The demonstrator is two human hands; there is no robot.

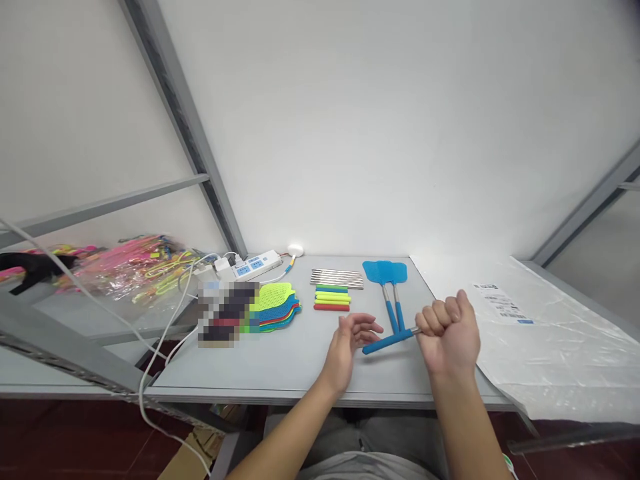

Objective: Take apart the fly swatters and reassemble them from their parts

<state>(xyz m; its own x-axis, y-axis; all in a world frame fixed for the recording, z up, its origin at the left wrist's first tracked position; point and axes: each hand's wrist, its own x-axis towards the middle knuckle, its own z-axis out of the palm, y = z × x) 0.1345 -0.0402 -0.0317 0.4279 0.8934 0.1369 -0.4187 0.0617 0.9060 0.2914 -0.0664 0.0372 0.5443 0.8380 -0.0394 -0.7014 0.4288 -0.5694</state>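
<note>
In a closed fist, my right hand (pixel 447 333) grips a thin metal rod. A blue handle (pixel 385 343) sits on the rod's end and points left. My left hand (pixel 350 347) is by the handle's free end with its fingers apart and curved, not gripping it. Just behind lie two blue fly swatters (pixel 393 290) side by side, heads toward the wall. Left of them are a row of metal rods (pixel 337 278) and several coloured handles (pixel 333 299) in green, blue, yellow and red. Further left, fly swatter heads (pixel 275 307) are stacked, lime one on top.
A power strip (pixel 255 265) with plugs and white cables stands at the back left. Bagged colourful items (pixel 145 267) lie beyond the grey metal frame (pixel 200 160). White plastic sheeting (pixel 550 347) with a label covers the table's right side. A blurred-out patch (pixel 227 313) hides something beside the swatter heads.
</note>
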